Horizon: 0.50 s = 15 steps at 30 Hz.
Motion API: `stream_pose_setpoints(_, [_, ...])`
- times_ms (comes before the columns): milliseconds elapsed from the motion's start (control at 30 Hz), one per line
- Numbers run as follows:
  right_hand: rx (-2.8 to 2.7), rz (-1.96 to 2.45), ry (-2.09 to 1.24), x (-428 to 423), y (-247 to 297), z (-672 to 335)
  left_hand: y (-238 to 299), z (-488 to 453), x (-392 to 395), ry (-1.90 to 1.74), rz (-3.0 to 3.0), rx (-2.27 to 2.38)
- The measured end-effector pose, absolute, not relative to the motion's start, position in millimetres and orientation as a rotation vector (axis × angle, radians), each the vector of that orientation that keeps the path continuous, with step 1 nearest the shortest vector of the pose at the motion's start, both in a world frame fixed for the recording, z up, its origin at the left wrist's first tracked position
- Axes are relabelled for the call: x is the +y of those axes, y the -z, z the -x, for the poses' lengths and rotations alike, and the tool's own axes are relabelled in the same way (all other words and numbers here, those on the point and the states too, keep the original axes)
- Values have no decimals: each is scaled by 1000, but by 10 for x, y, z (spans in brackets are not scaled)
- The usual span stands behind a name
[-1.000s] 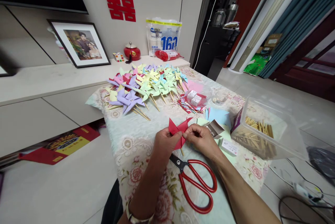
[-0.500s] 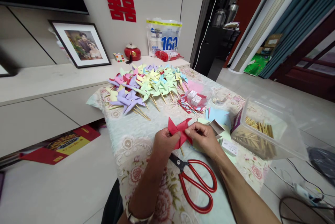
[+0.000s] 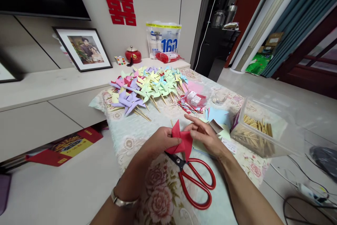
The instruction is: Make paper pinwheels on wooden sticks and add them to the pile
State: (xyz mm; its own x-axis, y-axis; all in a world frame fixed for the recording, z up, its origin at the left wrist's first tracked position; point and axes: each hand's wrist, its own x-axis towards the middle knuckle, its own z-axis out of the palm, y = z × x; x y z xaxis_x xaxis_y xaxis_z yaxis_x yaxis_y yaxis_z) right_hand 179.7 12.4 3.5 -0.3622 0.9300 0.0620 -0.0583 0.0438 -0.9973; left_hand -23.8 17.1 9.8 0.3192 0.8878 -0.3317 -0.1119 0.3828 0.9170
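A red paper pinwheel [image 3: 181, 140] on a thin wooden stick is held between both my hands over the flowered tablecloth [image 3: 137, 137]. My left hand [image 3: 159, 140] pinches its left side. My right hand [image 3: 204, 135] grips its right side, with the index finger stretched out over the paper. Red-handled scissors [image 3: 196, 181] lie shut on the cloth just below my hands.
A heap of finished pastel pinwheels [image 3: 147, 86] fills the table's far end. A clear box of wooden sticks [image 3: 259, 132] stands at the right, with loose coloured paper squares [image 3: 219, 118] and a small dish of boxes [image 3: 196, 99] nearby. A low cabinet [image 3: 39, 88] runs along the left.
Both hands have turned and lowered the red pinwheel, so its point now stands up and a flap hangs toward the scissors. The camera has tipped slightly.
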Motion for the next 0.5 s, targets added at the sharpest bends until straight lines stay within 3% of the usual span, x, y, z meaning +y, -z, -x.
stream_pose_setpoints(133, [-1518,976,-1526,103,-49,-1775,-148,261,248,-583,-1045,986])
stream_pose_setpoints(500, [-1661,1139,-1409,85,-39,-1712,-165,207,404,-453,-1286,1024])
